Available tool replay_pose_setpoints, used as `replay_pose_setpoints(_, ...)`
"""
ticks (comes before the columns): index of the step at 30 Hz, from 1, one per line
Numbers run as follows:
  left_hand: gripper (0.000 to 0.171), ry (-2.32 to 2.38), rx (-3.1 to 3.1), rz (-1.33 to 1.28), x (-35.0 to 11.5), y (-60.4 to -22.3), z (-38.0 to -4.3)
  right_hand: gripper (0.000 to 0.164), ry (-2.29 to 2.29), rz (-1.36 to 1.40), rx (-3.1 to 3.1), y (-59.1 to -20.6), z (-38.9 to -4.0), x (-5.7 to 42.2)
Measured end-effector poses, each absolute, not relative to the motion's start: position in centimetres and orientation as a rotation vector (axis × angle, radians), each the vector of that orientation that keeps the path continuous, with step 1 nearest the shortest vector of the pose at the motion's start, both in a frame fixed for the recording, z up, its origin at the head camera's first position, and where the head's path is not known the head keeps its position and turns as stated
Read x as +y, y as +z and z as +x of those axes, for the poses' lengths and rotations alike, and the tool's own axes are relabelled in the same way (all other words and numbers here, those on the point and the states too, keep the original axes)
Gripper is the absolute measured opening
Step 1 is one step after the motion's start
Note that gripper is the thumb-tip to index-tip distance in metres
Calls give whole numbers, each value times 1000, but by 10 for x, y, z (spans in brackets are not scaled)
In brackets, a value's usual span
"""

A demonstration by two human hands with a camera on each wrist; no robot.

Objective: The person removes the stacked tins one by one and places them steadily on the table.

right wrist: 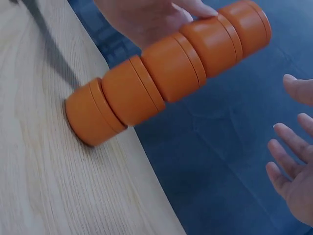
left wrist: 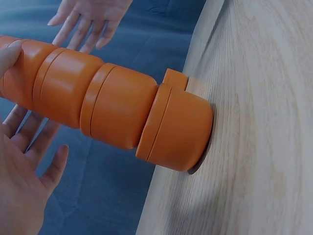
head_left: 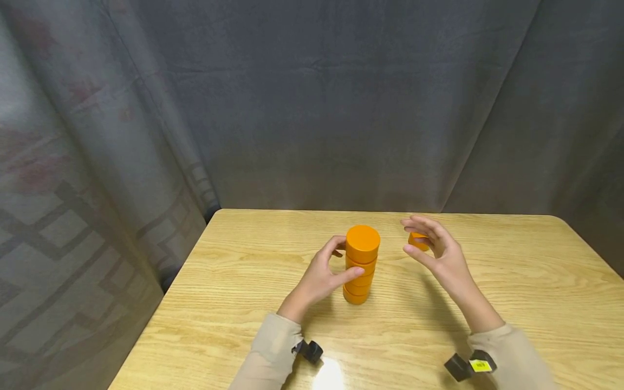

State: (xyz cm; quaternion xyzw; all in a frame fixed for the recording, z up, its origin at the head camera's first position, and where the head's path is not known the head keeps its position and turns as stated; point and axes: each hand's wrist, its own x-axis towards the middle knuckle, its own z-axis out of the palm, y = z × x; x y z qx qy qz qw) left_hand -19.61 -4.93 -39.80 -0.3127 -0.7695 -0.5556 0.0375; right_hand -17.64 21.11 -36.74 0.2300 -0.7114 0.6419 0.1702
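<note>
Several round orange canisters stand end on end in one upright stack on the wooden table. My left hand holds this stack around its upper part, thumb across the near side and the other fingers behind. In the right wrist view, the left thumb lies on the second canister from the top. Seams between lid and body show on the canisters. My right hand is raised to the right of the stack, apart from it, fingers spread in a loose curve with nothing between them. Beyond it sits another orange canister, partly covered by those fingers.
The light wooden table has rounded far corners. A dark grey curtain hangs right behind its far edge, and a patterned curtain hangs along the left. Each wrist carries a small black camera.
</note>
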Motion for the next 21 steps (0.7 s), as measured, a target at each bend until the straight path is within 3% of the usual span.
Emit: replay_pose_setpoints(21, 50, -1714, -2367, -943, -57, -396, -197, 54, 1802, 724, -2104, -367, -162, 167)
